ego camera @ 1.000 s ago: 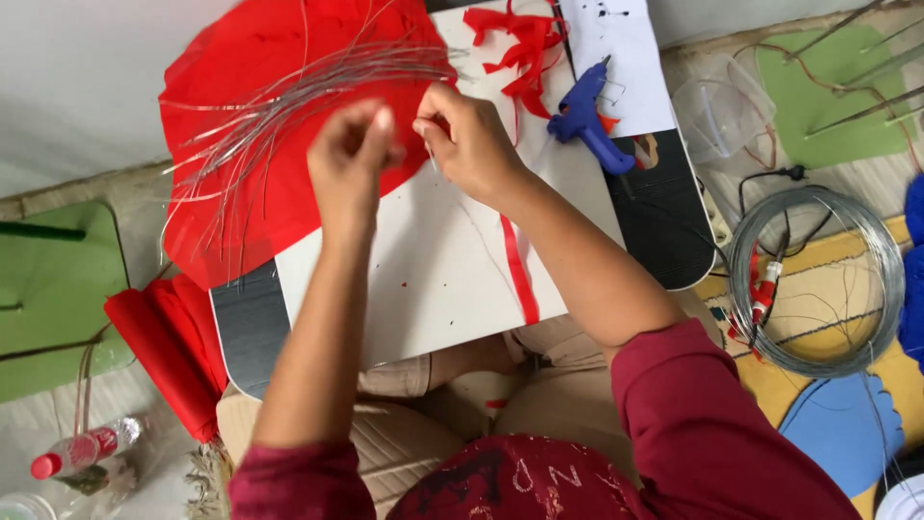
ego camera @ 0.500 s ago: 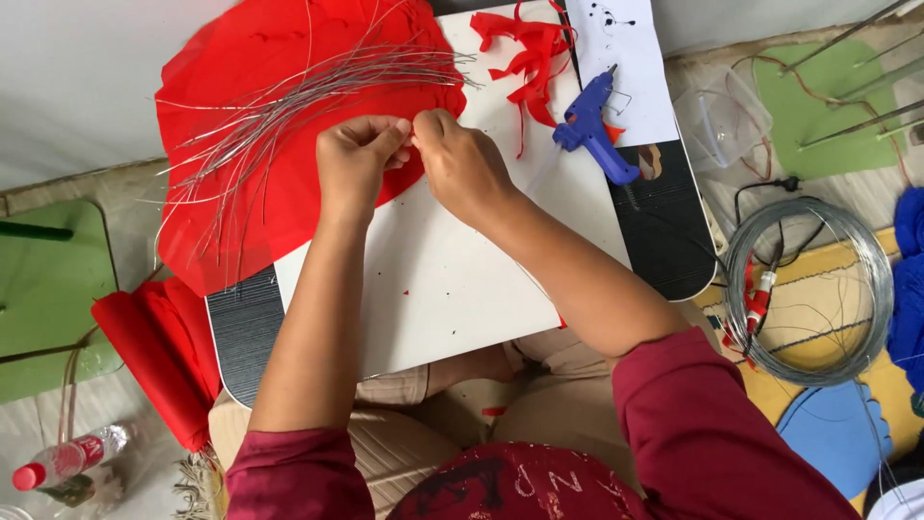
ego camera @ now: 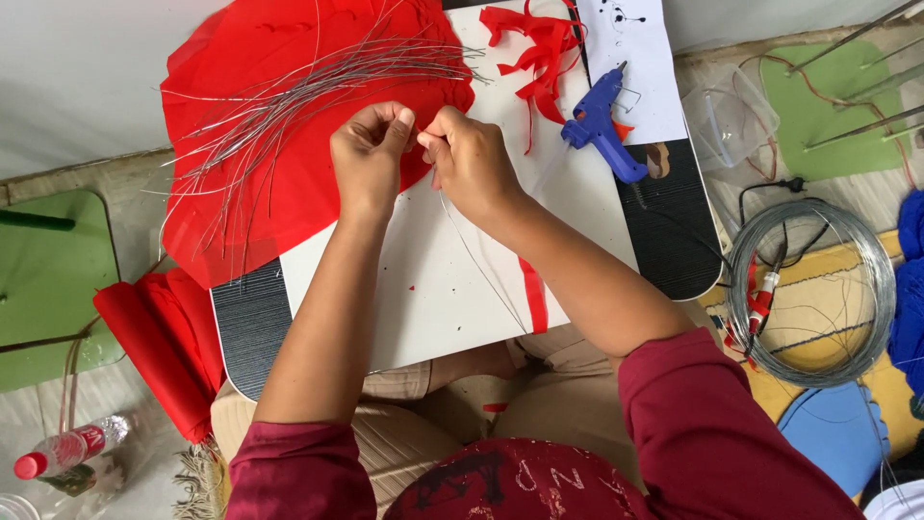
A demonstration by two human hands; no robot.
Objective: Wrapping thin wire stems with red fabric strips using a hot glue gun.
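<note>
My left hand [ego camera: 371, 154] and my right hand [ego camera: 467, 159] meet fingertip to fingertip over a white board [ego camera: 433, 289] on my lap. Together they pinch the top end of a thin metal wire [ego camera: 481, 265] that runs down and to the right across the board. A red paper strip [ego camera: 532, 294] lies along the wire's lower part near my right forearm. Behind my hands lies a sheet of red paper [ego camera: 260, 116] with a loose bundle of cut wires [ego camera: 308, 87] spread on it.
A blue glue gun [ego camera: 599, 125] and red paper scraps [ego camera: 534, 43] rest at the board's far right. A coil of wire [ego camera: 818, 289] with pliers [ego camera: 760, 299] lies on the floor at right. Folded red paper [ego camera: 159, 347] and a plastic bottle [ego camera: 63, 451] are at left.
Both hands have drawn closer together and shifted slightly toward me. The red strip now lies lower on the board beside the wire.
</note>
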